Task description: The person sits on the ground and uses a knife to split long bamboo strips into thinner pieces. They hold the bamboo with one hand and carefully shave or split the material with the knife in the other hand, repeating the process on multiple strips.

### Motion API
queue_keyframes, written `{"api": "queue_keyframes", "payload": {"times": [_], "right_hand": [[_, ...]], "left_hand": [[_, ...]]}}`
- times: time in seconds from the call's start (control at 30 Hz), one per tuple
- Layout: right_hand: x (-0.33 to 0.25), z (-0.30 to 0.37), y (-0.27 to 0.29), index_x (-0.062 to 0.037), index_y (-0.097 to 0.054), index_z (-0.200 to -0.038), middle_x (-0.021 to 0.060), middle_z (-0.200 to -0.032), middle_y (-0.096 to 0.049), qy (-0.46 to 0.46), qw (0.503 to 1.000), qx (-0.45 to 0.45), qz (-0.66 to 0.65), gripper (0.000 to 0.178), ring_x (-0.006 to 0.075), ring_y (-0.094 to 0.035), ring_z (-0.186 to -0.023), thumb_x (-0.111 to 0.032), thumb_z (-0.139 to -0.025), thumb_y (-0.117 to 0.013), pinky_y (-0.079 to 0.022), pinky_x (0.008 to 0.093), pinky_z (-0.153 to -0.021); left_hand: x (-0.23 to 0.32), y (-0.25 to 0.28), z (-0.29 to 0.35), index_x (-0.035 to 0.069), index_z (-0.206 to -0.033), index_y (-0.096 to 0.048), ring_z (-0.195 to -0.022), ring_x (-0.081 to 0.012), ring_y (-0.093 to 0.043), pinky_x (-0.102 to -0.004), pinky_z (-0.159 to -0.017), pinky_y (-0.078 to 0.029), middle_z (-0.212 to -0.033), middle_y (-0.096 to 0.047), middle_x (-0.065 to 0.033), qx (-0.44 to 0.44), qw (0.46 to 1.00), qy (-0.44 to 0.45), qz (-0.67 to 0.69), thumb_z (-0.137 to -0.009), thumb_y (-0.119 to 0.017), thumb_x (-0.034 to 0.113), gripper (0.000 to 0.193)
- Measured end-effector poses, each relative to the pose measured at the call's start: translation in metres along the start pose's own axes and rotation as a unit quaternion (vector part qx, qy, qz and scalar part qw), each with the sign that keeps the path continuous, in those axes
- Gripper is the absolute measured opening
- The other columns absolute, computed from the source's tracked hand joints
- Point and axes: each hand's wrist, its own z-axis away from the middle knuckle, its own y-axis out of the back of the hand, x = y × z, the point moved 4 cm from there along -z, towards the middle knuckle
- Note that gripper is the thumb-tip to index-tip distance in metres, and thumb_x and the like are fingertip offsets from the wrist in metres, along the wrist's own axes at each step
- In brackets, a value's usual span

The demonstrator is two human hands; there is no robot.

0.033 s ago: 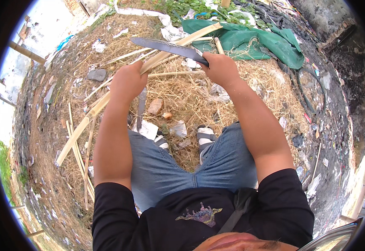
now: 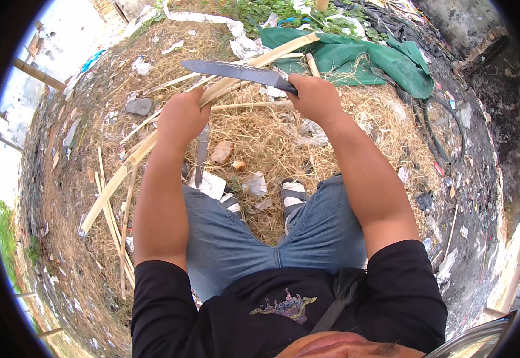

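Observation:
My left hand [image 2: 182, 116] is closed round a long pale split bamboo strip [image 2: 116, 178], which slants from the lower left up to the far middle. My right hand [image 2: 315, 100] grips the black handle of a large knife [image 2: 233, 70]. Its wide grey blade points left and crosses the strip just beyond my left hand; fine shavings show along its upper edge. Fingertips of both hands are partly hidden. Between my left forearm and my feet, a second narrow grey blade [image 2: 201, 149] lies on the straw.
More thin strips [image 2: 109, 215] lie left of my left arm. Beyond my hands is a crumpled green sheet [image 2: 355, 59]. A grey stone [image 2: 139, 107], a brick piece [image 2: 221, 151] and paper scraps dot the straw. A dark hose [image 2: 436, 134] curves at right, near a blackened wall [image 2: 510, 107].
The knife's blade has swung slightly: its tip sits a little farther left and lower, and the blade lies flatter across the bamboo strip. My left hand has barely moved.

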Motion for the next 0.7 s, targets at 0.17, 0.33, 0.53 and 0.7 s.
{"api": "queue_keyframes", "payload": {"times": [0.17,0.33,0.53,0.7], "right_hand": [[0.143,0.022,-0.004,-0.0057,-0.07,-0.11,0.019,-0.104,-0.073,-0.395,0.918,0.005,-0.046,0.037,0.0375,-0.07,-0.098,-0.039,-0.097,-0.063,-0.053,0.0464,-0.084],[0.15,0.03,-0.014,0.002,-0.068,-0.11,0.0174,-0.095,-0.071,-0.377,0.911,0.015,-0.165,0.051,0.0319,-0.067,-0.094,-0.046,-0.094,-0.068,-0.052,0.0414,-0.084],[0.1,0.019,0.001,-0.0071,-0.052,-0.105,0.003,-0.079,-0.054,-0.384,0.617,0.142,-0.672,0.046,0.0089,-0.041,-0.054,-0.048,-0.095,-0.071,-0.036,0.0272,-0.049],[0.029,0.004,0.019,-0.0091,-0.048,-0.103,0.0135,-0.107,-0.068,-0.306,0.569,0.208,-0.734,0.061,0.0092,-0.044,-0.054,-0.055,-0.082,-0.082,-0.041,0.0275,-0.05]], "left_hand": [[-0.008,0.022,-0.001,0.006,-0.088,-0.062,-0.074,-0.0404,-0.066,-0.0521,-0.068,-0.051,-0.076,-0.067,-0.0179,0.077,0.994,-0.011,0.072,-0.092,-0.064,0.026,0.021],[-0.011,0.024,-0.006,0.005,-0.086,-0.062,-0.072,-0.041,-0.065,-0.0512,-0.066,-0.051,-0.072,-0.065,-0.0189,0.082,0.991,0.046,0.099,-0.091,-0.065,0.025,0.02],[-0.013,-0.01,-0.011,0.004,-0.087,-0.062,-0.073,-0.0404,-0.066,-0.0519,-0.068,-0.052,-0.073,-0.066,-0.0188,0.057,0.998,-0.001,0.029,-0.091,-0.065,0.027,0.023],[0.016,-0.018,-0.01,0.006,-0.088,-0.063,-0.074,-0.0394,-0.067,-0.0517,-0.068,-0.053,-0.075,-0.067,-0.018,0.028,0.998,-0.023,0.042,-0.09,-0.065,0.027,0.021]]}}
